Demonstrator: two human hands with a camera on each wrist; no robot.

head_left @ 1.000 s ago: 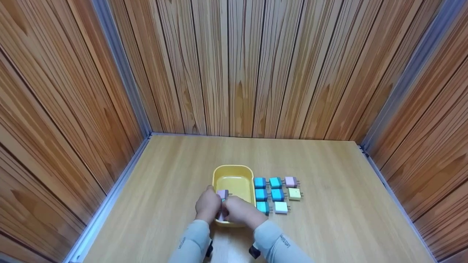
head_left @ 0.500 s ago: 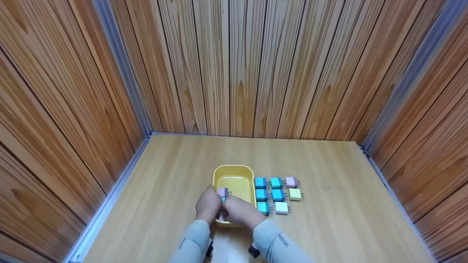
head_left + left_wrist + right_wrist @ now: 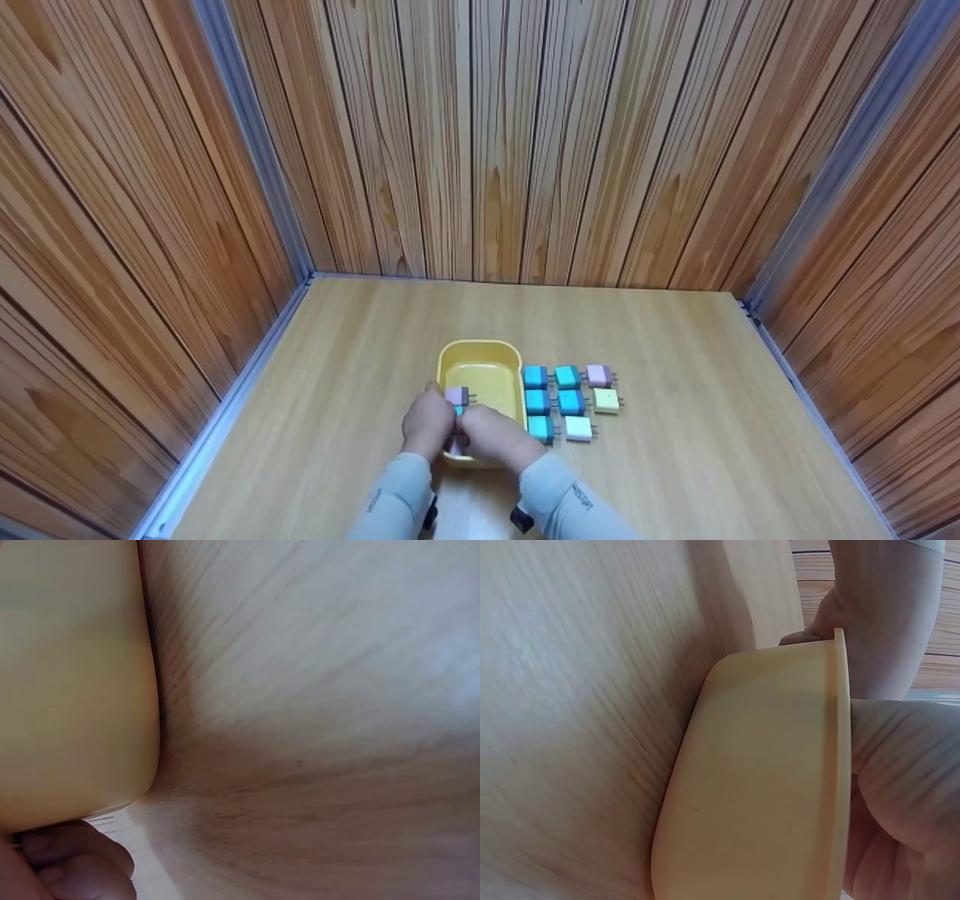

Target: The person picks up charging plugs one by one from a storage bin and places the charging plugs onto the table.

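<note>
A yellow plastic tub (image 3: 481, 352) sits on the table, with purple plug chargers (image 3: 455, 395) along the left of its inside. My left hand (image 3: 427, 424) grips the tub's left side; in the left wrist view its curled fingers (image 3: 79, 859) lie against the outer wall. My right hand (image 3: 491, 433) reaches over the right rim into the tub. Its fingertips are right at a teal charger (image 3: 458, 410), mostly covered by the hands. I cannot tell whether they pinch it. In the right wrist view the tub wall (image 3: 757, 772) hides the right fingertips.
Right of the tub, several plug chargers lie in rows with prongs pointing right: blue (image 3: 537, 402), teal (image 3: 541, 429), purple (image 3: 598, 375), pale yellow (image 3: 606, 401) and white (image 3: 578, 428). Wood-panelled walls (image 3: 495, 150) enclose the table (image 3: 360, 337) on three sides.
</note>
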